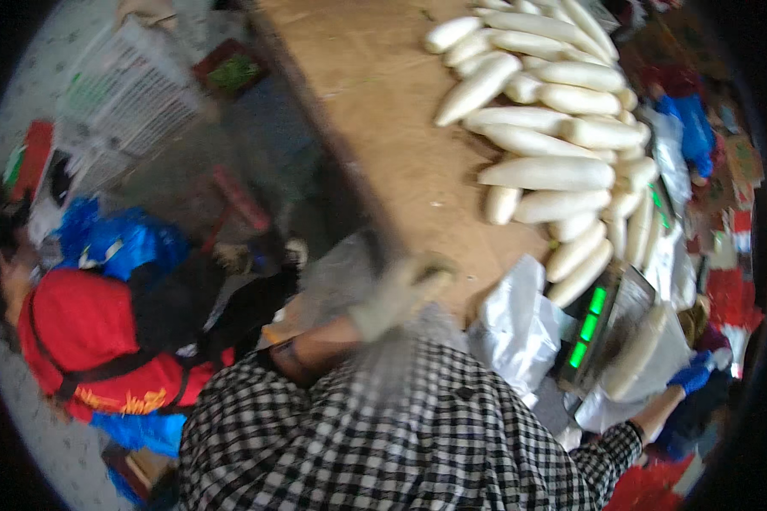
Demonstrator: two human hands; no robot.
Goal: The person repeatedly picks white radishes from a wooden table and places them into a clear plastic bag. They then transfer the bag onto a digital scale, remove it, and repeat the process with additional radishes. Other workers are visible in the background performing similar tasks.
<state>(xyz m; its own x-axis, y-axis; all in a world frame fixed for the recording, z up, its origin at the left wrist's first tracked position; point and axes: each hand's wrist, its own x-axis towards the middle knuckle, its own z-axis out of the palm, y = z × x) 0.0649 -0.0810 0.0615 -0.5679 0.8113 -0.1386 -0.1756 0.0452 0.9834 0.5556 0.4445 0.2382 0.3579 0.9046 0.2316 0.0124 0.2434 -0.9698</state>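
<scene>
My left hand (399, 297), in a pale glove and blurred, is at the near corner of the brown table; a blurred see-through plastic film hangs beneath it, and whether the fingers grip it is unclear. Out at the far right, my right hand (693, 375) wears a blue glove and is beside a clear plastic bag (652, 364) with a long white radish inside. That bag lies on a weighing scale with a lit green display (587, 327). Many peeled white radishes (546, 174) are piled on the table. A silvery plastic bag (518, 326) lies between the pile and my body.
The brown table (371, 128) runs away from me, its edge on the left. A person in a red top (80, 313) bends low at left, near blue plastic bags (134, 243). A printed white sack (131, 96) and a red crate with greens (230, 67) are beyond.
</scene>
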